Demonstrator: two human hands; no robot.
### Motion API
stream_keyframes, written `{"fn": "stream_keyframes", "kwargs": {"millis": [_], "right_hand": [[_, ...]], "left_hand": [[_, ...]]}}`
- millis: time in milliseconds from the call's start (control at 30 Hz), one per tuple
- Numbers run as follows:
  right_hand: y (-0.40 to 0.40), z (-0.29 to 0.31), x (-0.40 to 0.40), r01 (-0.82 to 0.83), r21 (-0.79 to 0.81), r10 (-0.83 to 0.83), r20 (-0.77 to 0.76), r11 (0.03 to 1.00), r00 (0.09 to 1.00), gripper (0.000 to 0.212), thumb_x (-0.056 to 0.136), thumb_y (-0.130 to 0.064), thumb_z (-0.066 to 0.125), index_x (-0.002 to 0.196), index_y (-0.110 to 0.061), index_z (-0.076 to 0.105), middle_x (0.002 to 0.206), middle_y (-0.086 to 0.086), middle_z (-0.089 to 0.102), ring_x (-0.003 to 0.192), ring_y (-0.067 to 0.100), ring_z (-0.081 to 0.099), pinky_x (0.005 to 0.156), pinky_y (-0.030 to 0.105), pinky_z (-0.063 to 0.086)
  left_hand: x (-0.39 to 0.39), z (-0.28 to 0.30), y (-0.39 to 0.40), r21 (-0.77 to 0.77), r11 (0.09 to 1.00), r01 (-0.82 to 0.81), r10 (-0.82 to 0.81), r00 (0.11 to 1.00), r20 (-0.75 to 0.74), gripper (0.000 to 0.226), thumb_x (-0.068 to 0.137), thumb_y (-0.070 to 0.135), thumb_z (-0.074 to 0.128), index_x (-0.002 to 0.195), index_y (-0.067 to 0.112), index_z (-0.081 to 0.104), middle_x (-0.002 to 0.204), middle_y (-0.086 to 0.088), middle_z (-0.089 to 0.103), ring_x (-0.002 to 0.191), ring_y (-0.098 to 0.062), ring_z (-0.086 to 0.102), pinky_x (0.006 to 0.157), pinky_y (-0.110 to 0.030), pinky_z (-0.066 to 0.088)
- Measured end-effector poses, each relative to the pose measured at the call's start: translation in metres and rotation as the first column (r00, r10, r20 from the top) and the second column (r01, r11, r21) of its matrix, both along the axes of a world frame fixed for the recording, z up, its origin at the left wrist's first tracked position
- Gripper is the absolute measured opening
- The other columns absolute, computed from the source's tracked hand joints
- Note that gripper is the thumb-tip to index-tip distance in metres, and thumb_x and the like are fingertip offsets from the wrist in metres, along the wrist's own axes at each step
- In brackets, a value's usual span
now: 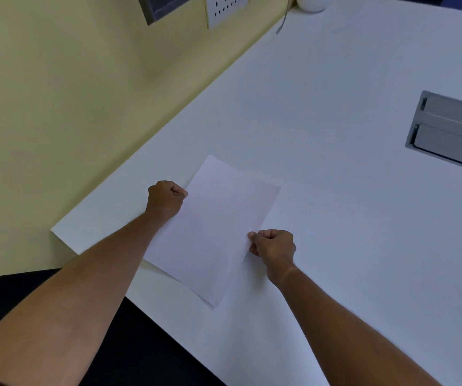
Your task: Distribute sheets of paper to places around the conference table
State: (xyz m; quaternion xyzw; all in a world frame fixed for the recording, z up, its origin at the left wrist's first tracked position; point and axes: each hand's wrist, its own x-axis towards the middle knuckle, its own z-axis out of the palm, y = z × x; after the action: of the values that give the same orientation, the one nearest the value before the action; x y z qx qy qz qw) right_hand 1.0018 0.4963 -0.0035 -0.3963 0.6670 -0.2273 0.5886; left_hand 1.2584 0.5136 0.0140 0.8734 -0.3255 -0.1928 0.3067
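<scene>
White sheet of paper (213, 227) lying flat on white desk (335, 107), near the desk's near-left corner, skewed to the desk edges; near corner of sheet close to the near edge. Left hand (165, 199) at sheet's left long edge, fingers (178, 190) curled shut w/ thumb pressed to forefinger, pinched on the paper edge as far as visible. Right hand (274, 246) at sheet's right long edge, fingers (252, 236) closed together, thumb & forefinger clamped on the paper margin; slight crease in the sheet just beside that grip. Both forearms bare, reaching in from the near side.

Grey recessed cable box (452, 129) w/ two flaps set into the desk toward the right edge, well apart from the sheet. White rounded object (312, 2) at the far edge, cut off by frame top, can't tell what. Thin grey cable (282, 20) hanging beside it. Yellow wall (57, 93) along the desk's left edge, w/ white socket plate (225, 8) & dark framed panel (165, 6) above. Dark floor (140, 344) below the near edge.
</scene>
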Motion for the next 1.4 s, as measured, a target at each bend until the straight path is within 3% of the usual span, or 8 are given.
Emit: {"fn": "stream_keyframes", "kwargs": {"millis": [233,533,667,800,967,1200,1400], "right_hand": [[-0.002,-0.012,0.003,-0.018,0.026,0.02,-0.091,0.999,0.996,0.021,0.077,-0.011,0.078,0.059,-0.011,0.067,0.062,0.006,0.071,0.064,0.024,0.072,0.08,0.04,0.061],[-0.007,-0.017,0.009,-0.044,0.041,0.05,-0.158,0.998,0.986,0.018,0.074,-0.01,0.073,0.057,-0.013,0.066,0.062,0.004,0.071,0.07,0.025,0.074,0.072,0.03,0.059],[-0.007,-0.02,0.012,-0.076,0.03,0.08,-0.177,0.997,0.981,0.004,0.075,-0.014,0.073,0.074,-0.01,0.073,0.076,0.007,0.074,0.077,0.024,0.073,0.08,0.034,0.059],[-0.006,-0.022,0.014,-0.1,0.032,0.105,-0.198,0.994,0.975,0.01,0.075,-0.015,0.073,0.083,-0.01,0.074,0.087,0.008,0.074,0.084,0.026,0.072,0.085,0.036,0.059],[-0.008,-0.024,0.014,-0.119,0.046,0.126,-0.218,0.992,0.968,0.011,0.073,-0.014,0.072,0.081,-0.008,0.074,0.084,0.009,0.074,0.081,0.026,0.072,0.08,0.033,0.059],[-0.011,-0.026,0.014,-0.129,0.072,0.142,-0.225,0.989,0.964,0.018,0.073,-0.018,0.075,0.087,-0.007,0.073,0.09,0.01,0.073,0.085,0.028,0.072,0.081,0.033,0.059],[-0.009,-0.028,0.012,-0.139,0.058,0.148,-0.224,0.989,0.963,0.02,0.074,-0.02,0.074,0.088,-0.006,0.073,0.089,0.009,0.074,0.086,0.026,0.072,0.08,0.032,0.058]], "left_hand": [[-0.001,-0.017,-0.012,0.027,0.999,0.028,-0.028,1.0,0.009,0.008,0.085,0.006,0.068,0.084,0.001,0.074,0.095,-0.011,0.075,0.094,-0.024,0.067,0.083,-0.027,0.049],[0.001,-0.031,-0.013,0.093,0.996,0.014,-0.017,1.0,0.023,0.01,0.086,0.006,0.065,0.084,0.007,0.075,0.098,-0.01,0.075,0.097,-0.025,0.067,0.09,-0.035,0.053],[0.001,-0.032,-0.009,0.103,0.995,-0.006,0.004,1.0,0.025,0.014,0.085,0.005,0.062,0.081,0.009,0.075,0.097,-0.007,0.075,0.095,-0.024,0.068,0.088,-0.034,0.054],[-0.001,-0.033,-0.01,0.101,0.995,-0.022,0.019,1.0,0.022,0.015,0.085,0.005,0.061,0.081,0.009,0.074,0.096,-0.007,0.075,0.093,-0.024,0.068,0.086,-0.033,0.054],[-0.003,-0.034,-0.012,0.1,0.994,-0.051,0.049,0.998,0.025,0.012,0.084,0.007,0.062,0.08,0.01,0.073,0.097,-0.004,0.075,0.092,-0.023,0.068,0.081,-0.03,0.052],[-0.005,-0.037,-0.013,0.095,0.992,-0.082,0.079,0.996,0.041,0.004,0.084,0.011,0.069,0.081,0.01,0.071,0.096,-0.008,0.074,0.092,-0.027,0.067,0.084,-0.035,0.054],[-0.007,-0.037,-0.013,0.124,0.988,-0.087,0.077,0.994,0.079,0.01,0.085,0.019,0.072,0.082,0.01,0.07,0.092,-0.01,0.073,0.093,-0.031,0.066,0.083,-0.035,0.052]]}}
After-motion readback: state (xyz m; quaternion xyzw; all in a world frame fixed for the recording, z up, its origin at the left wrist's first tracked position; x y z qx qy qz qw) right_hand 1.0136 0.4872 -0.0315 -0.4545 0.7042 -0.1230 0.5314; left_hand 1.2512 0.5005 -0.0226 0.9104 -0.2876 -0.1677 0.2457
